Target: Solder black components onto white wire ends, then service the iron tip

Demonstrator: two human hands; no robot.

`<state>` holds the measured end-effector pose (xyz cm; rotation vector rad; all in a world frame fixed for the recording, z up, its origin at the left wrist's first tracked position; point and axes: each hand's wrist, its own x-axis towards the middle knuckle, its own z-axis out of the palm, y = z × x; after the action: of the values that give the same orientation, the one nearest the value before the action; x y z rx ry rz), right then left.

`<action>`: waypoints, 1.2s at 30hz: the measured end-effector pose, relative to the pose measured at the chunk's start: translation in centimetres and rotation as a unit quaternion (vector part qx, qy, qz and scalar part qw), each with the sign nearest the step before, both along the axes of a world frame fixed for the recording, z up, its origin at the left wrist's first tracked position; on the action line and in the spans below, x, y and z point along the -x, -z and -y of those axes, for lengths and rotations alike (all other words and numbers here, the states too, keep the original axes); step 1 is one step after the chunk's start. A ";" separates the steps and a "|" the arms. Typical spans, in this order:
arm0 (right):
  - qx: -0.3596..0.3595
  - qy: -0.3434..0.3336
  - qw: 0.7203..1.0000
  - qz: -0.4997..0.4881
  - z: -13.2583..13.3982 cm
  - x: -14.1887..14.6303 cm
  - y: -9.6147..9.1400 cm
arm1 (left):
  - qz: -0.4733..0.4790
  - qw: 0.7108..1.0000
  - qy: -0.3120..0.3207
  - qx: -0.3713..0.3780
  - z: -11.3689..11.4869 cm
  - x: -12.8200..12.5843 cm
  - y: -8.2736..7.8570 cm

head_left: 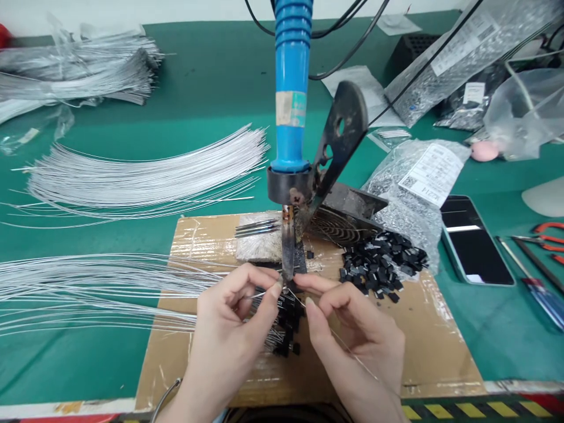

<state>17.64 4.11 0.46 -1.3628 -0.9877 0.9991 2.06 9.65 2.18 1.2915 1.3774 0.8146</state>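
Observation:
A soldering iron [291, 76] with a blue handle hangs tip down in a black metal stand [341, 132]. Just under its tip, my left hand [238, 323] pinches a thin white wire [257, 295] between thumb and fingertips. On the other side of the tip, my right hand [355, 335] closes on a fine strand of solder wire [296, 298], which trails down across the palm. The small part at the joint is mostly hidden by my fingertips. Below them lie several black connector pieces [288, 326] with wire ends, partly covered by my left hand.
Everything sits around a cardboard sheet [440, 352] on a green mat. Loose black pieces [381, 264] are heaped at right, near a plastic bag [409, 200] and a phone [476, 241]. White wires [145, 176] lie bundled at left. Red-handled pliers [549, 235] lie far right.

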 end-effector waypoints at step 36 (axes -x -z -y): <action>-0.040 0.008 0.997 0.067 0.1 0.1 0.0 | 0.002 1.000 -0.017 0.006 0.1 -0.3 -0.1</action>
<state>17.53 3.97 0.46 -1.3832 -1.1036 0.8551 2.40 9.57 2.27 1.2600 1.4029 0.8290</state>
